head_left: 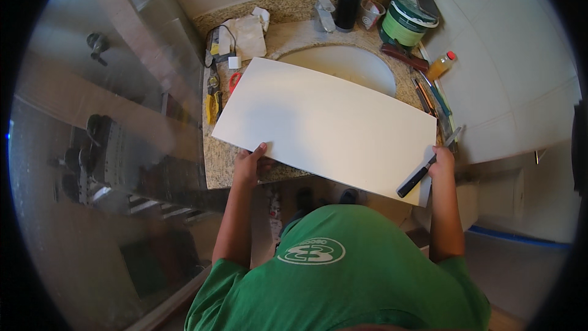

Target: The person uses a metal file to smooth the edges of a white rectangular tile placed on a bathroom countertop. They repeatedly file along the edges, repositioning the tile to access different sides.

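Pinching white board [331,129] between left fingers [261,149]; clasping knife [414,181] in right fingers [440,155]; likely risking cuts, if slipping, from blade [454,136] just beyond.

Both arms reach forward from short green sleeves [223,285], set wide apart on either side of the green-shirted torso [355,270], elbows bent. The left forearm [234,220] rises with a slight inward slant; its wrist looks nearly straight. The left grip [248,165] is at the front edge of the desk [222,162], toward its front left corner, thumb extended upward and inward, the other fingers curled lower and partly hidden. The right forearm [446,217] stands almost straight ahead, tipping slightly inward. The right grip [442,162] is near the desk's right end, closed, fingers folded toward the middle; the separate fingers are hard to make out. Both grips sit at nearly equal reach.
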A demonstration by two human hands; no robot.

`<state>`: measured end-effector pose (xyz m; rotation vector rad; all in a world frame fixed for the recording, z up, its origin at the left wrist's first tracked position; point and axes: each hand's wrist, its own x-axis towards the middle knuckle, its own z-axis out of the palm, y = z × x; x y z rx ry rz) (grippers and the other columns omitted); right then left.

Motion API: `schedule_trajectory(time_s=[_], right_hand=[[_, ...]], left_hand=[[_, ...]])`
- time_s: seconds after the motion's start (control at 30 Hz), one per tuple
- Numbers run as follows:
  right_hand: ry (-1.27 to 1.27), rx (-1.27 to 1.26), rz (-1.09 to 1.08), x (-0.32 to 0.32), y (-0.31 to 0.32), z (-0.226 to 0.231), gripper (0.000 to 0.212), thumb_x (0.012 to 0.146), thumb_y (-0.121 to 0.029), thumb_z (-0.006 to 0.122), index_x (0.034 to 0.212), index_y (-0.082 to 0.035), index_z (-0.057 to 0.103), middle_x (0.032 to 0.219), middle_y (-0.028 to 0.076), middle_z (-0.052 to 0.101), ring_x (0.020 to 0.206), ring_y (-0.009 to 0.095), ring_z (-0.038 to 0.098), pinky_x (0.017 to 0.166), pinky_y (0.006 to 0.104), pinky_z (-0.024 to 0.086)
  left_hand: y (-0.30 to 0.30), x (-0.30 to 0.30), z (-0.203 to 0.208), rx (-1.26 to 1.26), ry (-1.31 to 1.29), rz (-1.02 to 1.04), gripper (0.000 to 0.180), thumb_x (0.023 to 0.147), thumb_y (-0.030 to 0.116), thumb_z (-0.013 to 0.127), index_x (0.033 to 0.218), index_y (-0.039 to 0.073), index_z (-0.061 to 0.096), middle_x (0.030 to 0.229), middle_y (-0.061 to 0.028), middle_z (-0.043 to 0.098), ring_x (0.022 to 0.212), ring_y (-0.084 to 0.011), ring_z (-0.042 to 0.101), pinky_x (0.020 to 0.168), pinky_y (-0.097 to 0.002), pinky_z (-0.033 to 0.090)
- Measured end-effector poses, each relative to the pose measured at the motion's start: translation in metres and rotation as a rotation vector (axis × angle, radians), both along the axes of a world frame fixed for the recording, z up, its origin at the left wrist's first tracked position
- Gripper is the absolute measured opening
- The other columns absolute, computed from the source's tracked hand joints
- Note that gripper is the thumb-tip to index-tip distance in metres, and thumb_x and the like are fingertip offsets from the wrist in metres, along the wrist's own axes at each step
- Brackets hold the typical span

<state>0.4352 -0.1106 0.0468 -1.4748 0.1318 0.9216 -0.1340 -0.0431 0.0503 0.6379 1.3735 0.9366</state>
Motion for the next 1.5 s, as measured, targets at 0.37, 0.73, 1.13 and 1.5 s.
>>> schedule_trajectory(time_s=[0.37,0.73,1.13,1.5], right_hand=[[-0.021,0.119,0.085,-0.023,-0.007,-0.015,0.03,0.088,0.002,0.058,0.117,0.005,0.067,0.109,0.016,0.069,0.098,0.034,0.067,0.092,0.0497,0.055],[-0.081,-0.055,0.005,-0.044,-0.014,-0.01,0.022,0.089,0.001,0.064,0.111,-0.001,0.061,0.103,0.012,0.063,0.091,0.027,0.063,0.08,0.0449,0.053],[-0.138,-0.112,0.053,-0.066,-0.026,-0.012,0.03,0.09,0.002,0.063,0.119,0.0,0.061,0.107,0.014,0.065,0.093,0.028,0.065,0.077,0.0466,0.054],[-0.163,-0.171,0.232,-0.054,-0.07,0.058,0.024,0.101,-0.022,0.064,0.119,-0.005,0.063,0.084,0.005,0.06,0.073,0.016,0.061,0.061,0.0339,0.054]], left_hand=[[0.01,-0.026,0.007,-0.126,0.293,-0.2,0.051,0.091,0.048,0.077,0.107,0.001,0.064,0.066,-0.0073,0.062,0.05,-0.0162,0.059,0.043,-0.0289,0.042],[0.017,-0.039,0.017,-0.136,0.532,-0.395,0.06,0.095,0.059,0.068,0.1,-0.001,0.065,0.054,-0.0059,0.057,0.04,-0.0152,0.054,0.037,-0.0287,0.035],[0.03,-0.042,0.028,-0.277,0.752,-0.491,0.075,0.101,0.067,0.05,0.101,-0.007,0.066,0.054,-0.0103,0.06,0.039,-0.0186,0.056,0.038,-0.0343,0.036],[0.021,0.1,0.053,0.507,0.499,-0.548,0.032,0.107,0.027,0.055,0.094,-0.001,0.064,0.068,-0.0118,0.065,0.064,-0.0202,0.066,0.061,-0.0362,0.054]])
